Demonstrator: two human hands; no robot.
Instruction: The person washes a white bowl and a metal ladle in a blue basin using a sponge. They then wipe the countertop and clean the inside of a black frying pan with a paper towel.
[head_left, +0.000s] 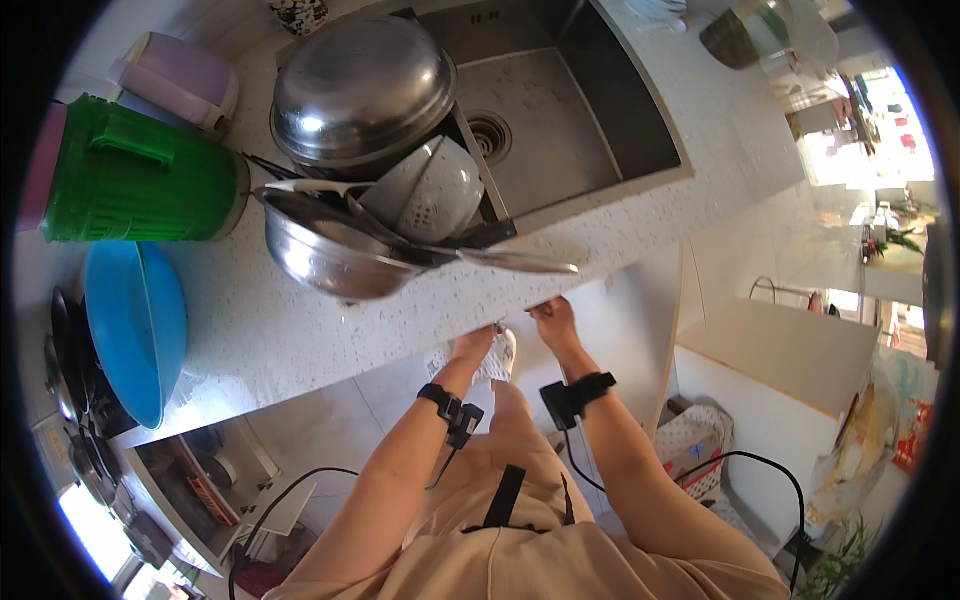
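My left hand (475, 343) is low at the front edge of the speckled white countertop (300, 337), above a white shoe (510, 349). Its fingertips are partly hidden by the counter's edge. My right hand (553, 322) is a short way to the right at the same edge, fingers curled in, their tips also out of sight. Whether either hand grips anything is not visible. Above them on the counter lie a stainless steel bowl (345, 255), two nested pale grey bowls (442, 187) and a large upturned metal basin (360, 90).
A stainless steel sink (555, 112) is set into the counter. A green container (142, 172) and a blue plastic basin (135, 330) stand at the left. A spoon-like metal utensil (517, 261) juts toward the counter's front edge. Below left is an open cabinet (217, 480).
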